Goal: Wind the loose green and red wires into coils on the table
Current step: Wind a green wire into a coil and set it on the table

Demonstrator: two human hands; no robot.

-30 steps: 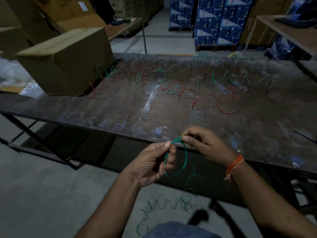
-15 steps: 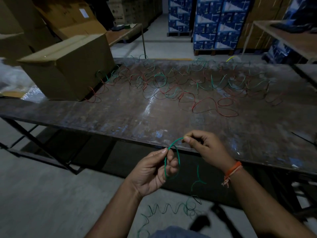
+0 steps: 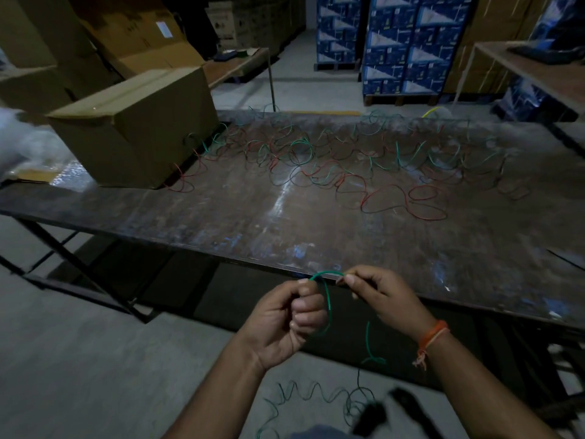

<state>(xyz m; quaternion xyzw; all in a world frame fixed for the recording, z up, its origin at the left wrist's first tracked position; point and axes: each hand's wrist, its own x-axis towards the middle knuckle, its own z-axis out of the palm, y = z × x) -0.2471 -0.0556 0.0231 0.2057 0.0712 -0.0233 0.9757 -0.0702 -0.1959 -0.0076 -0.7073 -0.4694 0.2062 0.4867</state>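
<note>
From the head view, a thin green wire (image 3: 327,299) runs between the two hands in front of the near edge of the table (image 3: 221,217); it is glossy, slim and kinked into waves along its loose length. The left hand (image 3: 285,318) is curled into a loose fist with the wire gripped at the thumb and forefinger and a loop hanging down past its knuckles; the right hand (image 3: 383,296) pinches the wire between thumb and forefinger, its other fingers curled under. Between the two pinches the wire arches in a short bow that runs left to right; from the left hand it curves down and back towards the palm, so the loop stands roughly upright. Below the right wrist, which wears an orange thread band (image 3: 432,339), a further stretch of the green wire drops towards the floor, where its tail lies in wavy zigzags running left to right; whether that tail joins the held loop cannot be traced all the way. On the far half of the table a tangle of green and red wires (image 3: 332,166) spreads from left to right in overlapping loops; its left end reaches the foot of a cardboard box (image 3: 139,134) standing on the far left of the table; stacked blue cartons (image 3: 408,42) stand well beyond the table.
</note>
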